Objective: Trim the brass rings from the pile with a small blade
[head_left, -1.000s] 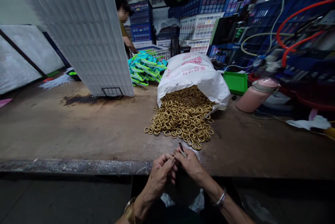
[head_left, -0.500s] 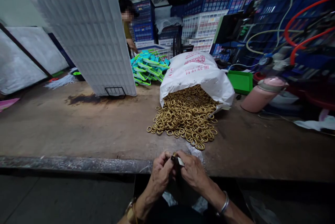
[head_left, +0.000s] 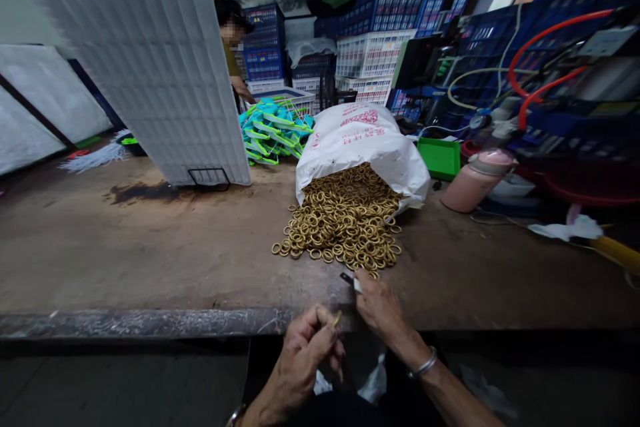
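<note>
My left hand [head_left: 311, 347] is closed near the table's front edge, pinching a brass-coloured ring [head_left: 338, 318] between thumb and fingertips. Further forward, my right hand [head_left: 377, 307] grips a small flat dark-tipped tool [head_left: 346, 278] with a white part at the fingers; its exact kind is unclear. The right fingertips are at the near edge of a heap of brass-coloured rings [head_left: 345, 227]; whether they touch a ring there is hard to see. The heap spills out of the mouth of a white woven sack [head_left: 360, 137] lying on its side.
A white ribbed panel [head_left: 145, 80] stands on the brown table [head_left: 150, 260] at left. Turquoise and green items [head_left: 275, 127] are piled behind, near another person [head_left: 233, 67]. To the right are a green tray [head_left: 439, 158], a pink bottle [head_left: 477, 180] and red hoses [head_left: 530, 80].
My hands were together at the table edge and have parted. The right hand with its tool has moved forward to the rings; the left stays back, holding a ring. The view has turned slightly right.
</note>
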Available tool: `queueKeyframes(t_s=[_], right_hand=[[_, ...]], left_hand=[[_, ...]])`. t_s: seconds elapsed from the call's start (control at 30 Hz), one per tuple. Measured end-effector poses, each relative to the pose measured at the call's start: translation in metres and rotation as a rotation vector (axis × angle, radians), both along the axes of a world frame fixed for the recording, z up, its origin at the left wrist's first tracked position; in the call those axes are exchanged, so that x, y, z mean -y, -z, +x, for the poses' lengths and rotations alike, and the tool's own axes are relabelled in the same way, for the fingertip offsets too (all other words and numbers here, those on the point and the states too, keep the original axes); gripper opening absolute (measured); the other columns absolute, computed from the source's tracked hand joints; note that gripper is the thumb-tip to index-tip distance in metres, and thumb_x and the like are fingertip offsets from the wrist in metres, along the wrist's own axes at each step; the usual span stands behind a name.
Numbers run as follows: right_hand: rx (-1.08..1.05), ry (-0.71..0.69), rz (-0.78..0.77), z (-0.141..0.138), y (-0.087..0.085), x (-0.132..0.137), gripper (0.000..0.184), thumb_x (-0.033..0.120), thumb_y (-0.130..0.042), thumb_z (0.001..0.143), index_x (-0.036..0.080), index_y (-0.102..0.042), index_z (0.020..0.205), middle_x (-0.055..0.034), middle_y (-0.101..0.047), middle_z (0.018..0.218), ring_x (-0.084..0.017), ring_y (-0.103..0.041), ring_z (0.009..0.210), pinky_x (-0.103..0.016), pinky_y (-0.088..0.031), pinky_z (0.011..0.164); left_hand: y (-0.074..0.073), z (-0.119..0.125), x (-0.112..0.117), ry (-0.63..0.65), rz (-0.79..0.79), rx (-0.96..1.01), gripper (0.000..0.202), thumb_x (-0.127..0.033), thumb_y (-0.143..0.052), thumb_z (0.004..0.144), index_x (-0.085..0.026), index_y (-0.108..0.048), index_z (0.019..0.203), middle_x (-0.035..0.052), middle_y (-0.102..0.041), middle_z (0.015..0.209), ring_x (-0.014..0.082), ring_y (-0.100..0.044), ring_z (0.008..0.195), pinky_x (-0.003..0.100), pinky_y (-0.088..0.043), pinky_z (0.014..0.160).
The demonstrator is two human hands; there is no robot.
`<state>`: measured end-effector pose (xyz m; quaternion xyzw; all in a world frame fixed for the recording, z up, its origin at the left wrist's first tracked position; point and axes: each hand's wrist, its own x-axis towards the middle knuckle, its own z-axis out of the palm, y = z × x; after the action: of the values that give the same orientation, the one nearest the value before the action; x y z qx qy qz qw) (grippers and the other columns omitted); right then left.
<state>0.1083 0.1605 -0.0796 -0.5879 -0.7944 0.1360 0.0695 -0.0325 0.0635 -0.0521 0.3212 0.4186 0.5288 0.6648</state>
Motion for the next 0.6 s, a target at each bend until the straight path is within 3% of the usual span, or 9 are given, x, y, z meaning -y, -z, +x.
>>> queueKeyframes(t_s=[0.17,0.3,0.53,0.6], right_hand=[[0.022,0.085,0.129,0.030,0.001,-0.014,0.021,0.014,-0.042,0.076,0.020,-0.049,0.094,-0.0038,-0.063,0.075,-0.014,-0.055,0.061,-0.023,-0.025,0.052],[0.104,0.075,0.085,0.031,0.008,-0.014,0.025,0.030,-0.045,0.080,0.021,-0.044,0.104,-0.0059,-0.064,0.084,-0.018,-0.059,0.066,-0.024,-0.026,0.052],[0.066,0.043,0.076,0.028,0.014,-0.014,0.023,0.027,-0.044,0.080,0.021,-0.045,0.103,-0.0059,-0.064,0.087,-0.018,-0.060,0.070,-0.024,-0.027,0.054],[0.039,0.027,0.076,0.027,0.015,-0.014,0.022,0.025,-0.045,0.079,0.022,-0.046,0.102,-0.0050,-0.064,0.086,-0.018,-0.060,0.070,-0.024,-0.027,0.054]], left_hand=[[0.002,0.001,-0.005,-0.050,-0.061,0.168,0.028,-0.040,-0.060,0.071,-0.014,-0.051,0.070,0.0042,-0.058,0.071,0.0098,-0.052,0.053,0.020,-0.043,0.044],[0.005,0.000,-0.011,-0.113,-0.091,0.214,0.026,-0.035,-0.063,0.069,-0.012,-0.051,0.067,0.0083,-0.059,0.078,0.0138,-0.056,0.063,0.020,-0.043,0.044],[0.011,-0.007,-0.013,-0.064,-0.146,0.365,0.022,-0.025,-0.059,0.071,-0.014,-0.052,0.089,0.0047,-0.059,0.074,0.0119,-0.056,0.058,0.020,-0.042,0.044],[0.015,-0.007,-0.014,-0.064,-0.161,0.399,0.020,-0.025,-0.058,0.072,-0.012,-0.055,0.086,0.0051,-0.058,0.074,0.0113,-0.055,0.059,0.020,-0.042,0.045]])
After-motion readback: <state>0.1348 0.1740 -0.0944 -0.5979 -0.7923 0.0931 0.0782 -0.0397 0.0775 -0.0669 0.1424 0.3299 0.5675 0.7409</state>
